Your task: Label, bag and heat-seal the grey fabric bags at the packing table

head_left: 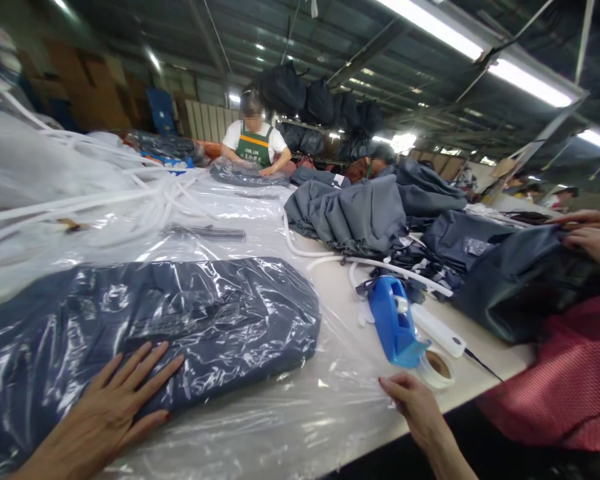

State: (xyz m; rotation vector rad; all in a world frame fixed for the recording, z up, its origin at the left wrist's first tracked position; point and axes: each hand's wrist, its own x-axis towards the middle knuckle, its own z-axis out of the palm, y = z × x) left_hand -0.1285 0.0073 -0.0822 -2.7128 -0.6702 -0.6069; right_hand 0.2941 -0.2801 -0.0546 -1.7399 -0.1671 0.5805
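Observation:
A dark blue-grey fabric bag (220,313) lies flat inside a clear plastic bag (275,413) at the table's near left. My left hand (115,407) rests on it with the fingers spread, pressing through the film. At the right, my right hand (407,397) pinches the edge of the clear plastic bag, which stretches in creases between the two hands. Just beyond my right hand stands a blue tape dispenser (393,320). Beside it are a roll of clear tape (436,368) and a white handheld tool (440,330) with a black cord.
White tubing (300,250) runs across the table, with more piled at the left. Grey fabric bags (347,213) are heaped at the centre right. Another person's hands (593,233) hold a dark bag at the right edge. Across the table a co-worker (255,143) handles a plastic-wrapped bag.

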